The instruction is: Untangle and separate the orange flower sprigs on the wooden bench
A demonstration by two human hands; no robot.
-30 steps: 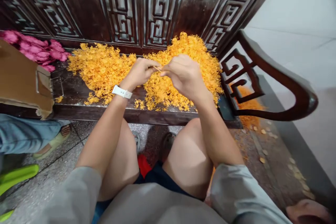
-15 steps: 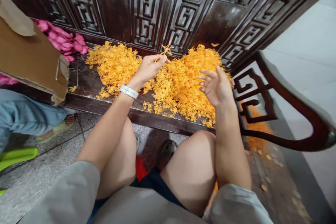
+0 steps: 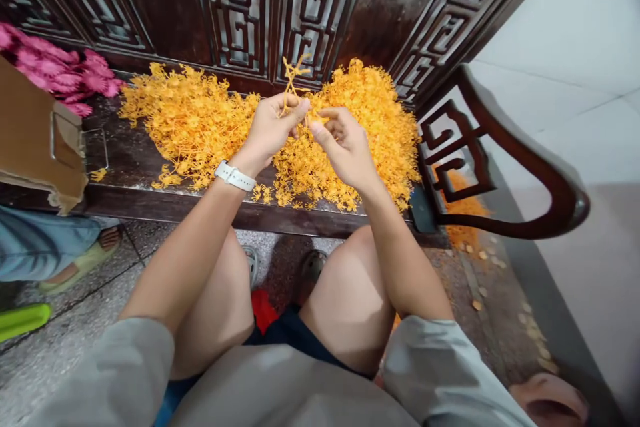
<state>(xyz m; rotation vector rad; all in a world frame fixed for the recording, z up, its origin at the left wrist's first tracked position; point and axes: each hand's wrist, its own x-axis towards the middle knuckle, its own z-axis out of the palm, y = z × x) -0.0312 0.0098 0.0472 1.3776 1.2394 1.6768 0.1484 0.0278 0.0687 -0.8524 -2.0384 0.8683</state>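
Hands (image 3: 270, 128) hover over yellow heaps (image 3: 190, 125) between cardboard box (image 3: 35, 137) and armrest (image 3: 570, 203).

A dark wooden bench (image 3: 127, 155) bears heaped yellow-orange pieces (image 3: 387, 127) and pink flower-like ones (image 3: 67, 77).

Carved backrest (image 3: 173, 3) blocks far side; wooden armrest (image 3: 525, 145) blocks right, cardboard box (image 3: 33, 140) left. Open air over left yellow pile (image 3: 190, 127).
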